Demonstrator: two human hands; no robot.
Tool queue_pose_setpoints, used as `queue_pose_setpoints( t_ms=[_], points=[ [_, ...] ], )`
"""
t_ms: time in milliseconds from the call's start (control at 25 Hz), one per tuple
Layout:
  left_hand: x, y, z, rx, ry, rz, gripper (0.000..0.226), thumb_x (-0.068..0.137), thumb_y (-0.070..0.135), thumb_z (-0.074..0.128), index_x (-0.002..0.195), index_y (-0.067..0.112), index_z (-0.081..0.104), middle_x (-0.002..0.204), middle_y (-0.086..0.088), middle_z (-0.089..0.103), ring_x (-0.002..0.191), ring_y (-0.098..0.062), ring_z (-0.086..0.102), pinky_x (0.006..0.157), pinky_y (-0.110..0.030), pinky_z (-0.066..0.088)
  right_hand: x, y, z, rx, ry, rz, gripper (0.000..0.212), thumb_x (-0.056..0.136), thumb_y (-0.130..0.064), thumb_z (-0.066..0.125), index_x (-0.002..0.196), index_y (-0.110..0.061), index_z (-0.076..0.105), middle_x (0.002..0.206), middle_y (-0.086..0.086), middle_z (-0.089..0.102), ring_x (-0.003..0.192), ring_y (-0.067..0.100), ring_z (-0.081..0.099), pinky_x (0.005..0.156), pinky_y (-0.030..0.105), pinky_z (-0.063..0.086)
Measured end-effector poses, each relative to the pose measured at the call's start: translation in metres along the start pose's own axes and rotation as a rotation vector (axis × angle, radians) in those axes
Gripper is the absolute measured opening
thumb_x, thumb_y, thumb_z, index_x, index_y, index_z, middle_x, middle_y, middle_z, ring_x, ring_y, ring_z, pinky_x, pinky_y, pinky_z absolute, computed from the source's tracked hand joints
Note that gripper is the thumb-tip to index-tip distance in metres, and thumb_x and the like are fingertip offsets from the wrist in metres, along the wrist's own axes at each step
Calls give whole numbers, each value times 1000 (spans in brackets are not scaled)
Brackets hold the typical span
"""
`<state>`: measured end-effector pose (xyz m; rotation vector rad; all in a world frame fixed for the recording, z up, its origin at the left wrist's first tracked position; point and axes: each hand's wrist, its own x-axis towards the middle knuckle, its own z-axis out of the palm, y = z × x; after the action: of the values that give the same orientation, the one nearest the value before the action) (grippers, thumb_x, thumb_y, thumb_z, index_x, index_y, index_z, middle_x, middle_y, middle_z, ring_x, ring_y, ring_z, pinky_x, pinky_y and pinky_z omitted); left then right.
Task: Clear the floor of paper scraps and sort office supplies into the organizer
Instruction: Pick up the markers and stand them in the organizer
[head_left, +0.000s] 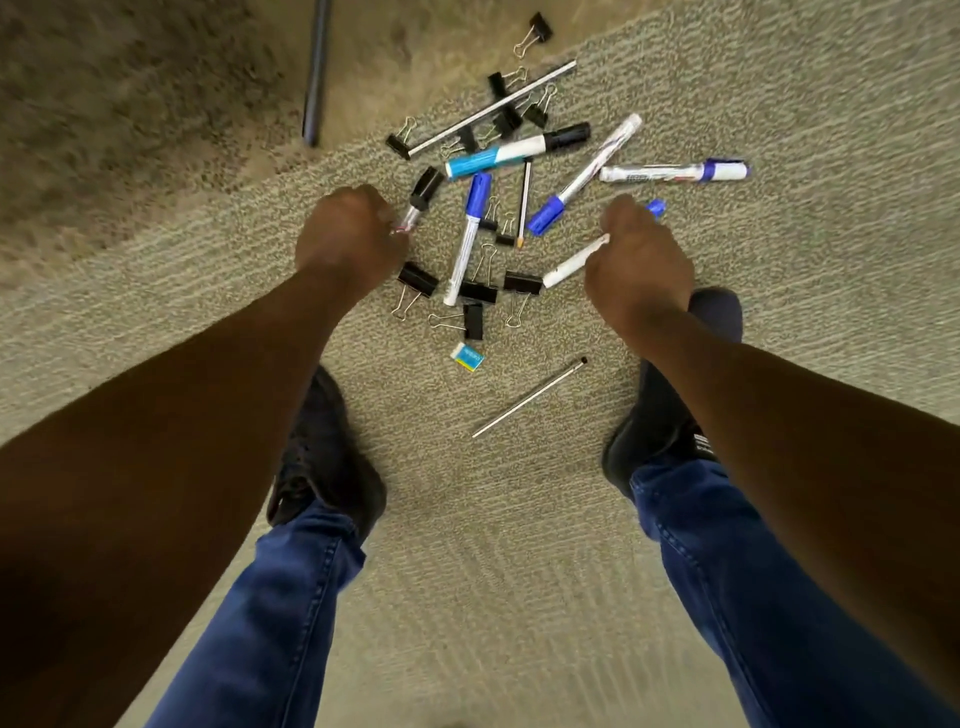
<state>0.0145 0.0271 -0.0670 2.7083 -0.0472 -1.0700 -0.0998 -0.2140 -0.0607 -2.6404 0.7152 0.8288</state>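
On the beige carpet floor (519, 519) lie six markers and roughly a dozen black metal binder clips (417, 279), scattered in a heap at twelve o'clock from the person's two dark shoes (322, 457). The left hand (347, 234) has its fingers curled round a clear-barrelled black-capped marker (422, 200); the right hand (636, 267) grips a white blue-capped marker (574, 262). Among the heap rest a turquoise-and-white black-capped marker (514, 150), one long silver metal rod (493, 108) and one white pencil (524, 205). A small blue-and-white eraser (466, 357) and a thin grey pencil (530, 397) lie nearer the feet. A dark pole (317, 73) stands at eleven o'clock.
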Motion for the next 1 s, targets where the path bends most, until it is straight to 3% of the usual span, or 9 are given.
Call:
queue_pose_setpoints(
  t_ms=[120,320,440,520,640,720,800,880,1000],
  points=[
    [4,0,12,33,5,2,25,78,25,67,101,16,66,104,-11,68,97,-33,63,80,-37,51,7,2,3,-151,-44,-115,29,88,-14,52,116,-16,45,104,13,57,92,35,59,64,38,40],
    [0,4,17,-36,-3,-27,23,77,21,67,98,13,61,99,-11,67,92,-32,63,78,-37,51,12,10,9,87,-145,98,23,92,-39,48,107,-21,46,86,13,56,84,34,56,65,36,37],
    [-12,12,20,-204,-29,-26,25,76,19,70,94,12,55,83,-4,64,75,-25,60,67,-32,49,4,15,14,199,-117,175,17,90,-30,55,100,-19,47,82,8,57,78,30,55,58,28,31],
    [-21,21,25,-295,-64,-25,24,78,18,68,93,13,49,74,4,56,64,-15,54,55,-26,42,-5,15,15,290,-61,200,27,88,-25,56,109,-12,46,83,10,62,76,30,59,59,26,34],
    [-24,33,36,-398,-71,-77,14,88,16,57,94,14,45,73,10,50,63,-3,48,51,-20,35,-16,14,11,420,33,110,39,85,-16,57,119,-7,39,80,7,61,65,24,58,59,25,37],
    [-21,42,40,-423,-22,-102,7,91,17,52,94,15,45,73,9,49,63,-2,47,48,-15,34,-9,14,4,477,79,101,33,86,-15,55,116,-8,43,74,1,56,57,14,51,49,23,30],
    [-16,51,43,-418,12,-101,16,87,24,61,95,15,50,77,4,57,64,-8,53,52,-14,38,10,17,1,601,118,285,21,88,-23,54,103,-9,51,69,-3,53,56,13,50,47,23,29],
    [-11,56,48,-336,10,-72,33,81,32,70,101,11,56,90,-3,63,78,-17,60,65,-23,43,37,20,-4,834,94,610,29,87,-41,57,88,-12,55,75,1,59,65,21,57,57,29,47],
    [-7,58,53,-190,11,-59,36,81,32,72,103,7,60,98,-11,66,90,-25,61,70,-29,43,63,22,-11,1120,-13,948,53,79,-58,65,105,-12,61,95,3,67,73,20,58,65,33,51]
  ],
)
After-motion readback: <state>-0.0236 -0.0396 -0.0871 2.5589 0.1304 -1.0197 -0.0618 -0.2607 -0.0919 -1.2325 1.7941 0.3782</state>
